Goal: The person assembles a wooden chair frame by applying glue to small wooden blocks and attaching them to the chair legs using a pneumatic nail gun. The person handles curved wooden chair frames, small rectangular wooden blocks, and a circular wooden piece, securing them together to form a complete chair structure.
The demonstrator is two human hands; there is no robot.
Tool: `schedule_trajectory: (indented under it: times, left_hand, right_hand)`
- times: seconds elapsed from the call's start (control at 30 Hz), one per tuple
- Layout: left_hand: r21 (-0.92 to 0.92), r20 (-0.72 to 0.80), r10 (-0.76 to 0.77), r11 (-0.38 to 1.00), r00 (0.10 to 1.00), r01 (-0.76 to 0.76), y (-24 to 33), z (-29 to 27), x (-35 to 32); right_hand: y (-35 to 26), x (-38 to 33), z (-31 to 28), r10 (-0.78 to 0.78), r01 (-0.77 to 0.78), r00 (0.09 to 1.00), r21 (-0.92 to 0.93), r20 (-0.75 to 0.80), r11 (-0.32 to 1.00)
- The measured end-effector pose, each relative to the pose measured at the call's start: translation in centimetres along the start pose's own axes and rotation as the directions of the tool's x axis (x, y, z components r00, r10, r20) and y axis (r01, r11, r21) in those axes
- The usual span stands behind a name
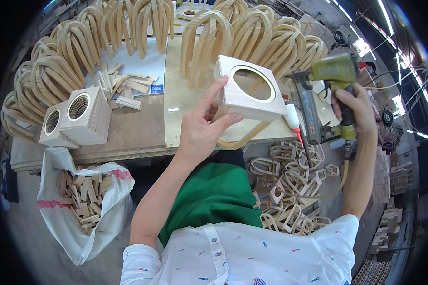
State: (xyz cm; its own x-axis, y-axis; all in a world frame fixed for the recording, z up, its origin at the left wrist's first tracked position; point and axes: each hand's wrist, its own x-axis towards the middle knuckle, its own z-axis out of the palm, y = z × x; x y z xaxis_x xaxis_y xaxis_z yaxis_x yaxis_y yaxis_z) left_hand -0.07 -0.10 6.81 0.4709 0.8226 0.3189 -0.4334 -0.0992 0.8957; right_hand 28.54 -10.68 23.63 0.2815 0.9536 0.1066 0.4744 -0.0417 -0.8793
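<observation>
Over the cluttered workbench [128, 137] at centre frame, left hand [202, 126] fingers pinch the stiff, light-looking holed wooden block [249, 90] by its edge, right hand [354, 111] wrapped around the nail gun [328, 76].

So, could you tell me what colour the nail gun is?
Olive green nail gun, clearest in the head view.

Bent hoops [252, 33] stand behind the holed board [249, 90]; blocks [76, 118] lie left, above a sack [81, 204].

Bright, even overhead light from ceiling strip lamps [366, 45] glaring upper right; soft shadows; sharp centre, strong fisheye bending and black vignette at the rim
</observation>
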Motion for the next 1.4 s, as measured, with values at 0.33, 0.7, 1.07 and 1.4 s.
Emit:
schedule_trajectory:
  times: [0.33, 0.7, 1.07, 1.4]
  left_hand:
    - [0.100, 0.039, 0.102, 0.989, 0.994, -0.106, 0.3, -0.8, 0.1]
    - [-0.059, -0.150, 0.066, 0.995, 0.987, -0.076, 0.0, -0.1, -0.1]
    - [-0.179, -0.148, 0.119, 0.973, 0.982, -0.145, -0.2, -1.6, -0.2]
    - [-0.049, -0.167, 0.136, 0.988, 0.977, -0.146, -0.5, -1.3, -0.2]
  right_hand:
    - [12.7, 2.8, 4.9, 0.186, -0.184, 0.982, -0.244, -0.015, 0.952]
    - [17.0, 4.9, 7.8, 0.135, -0.138, 0.990, -0.337, -0.034, 0.931]
    - [20.9, 8.9, 12.2, 0.011, -0.112, 0.991, -0.800, -0.130, 0.590]
    - [22.7, 7.9, 15.5, -0.093, -0.047, 0.989, -0.839, -0.115, 0.542]
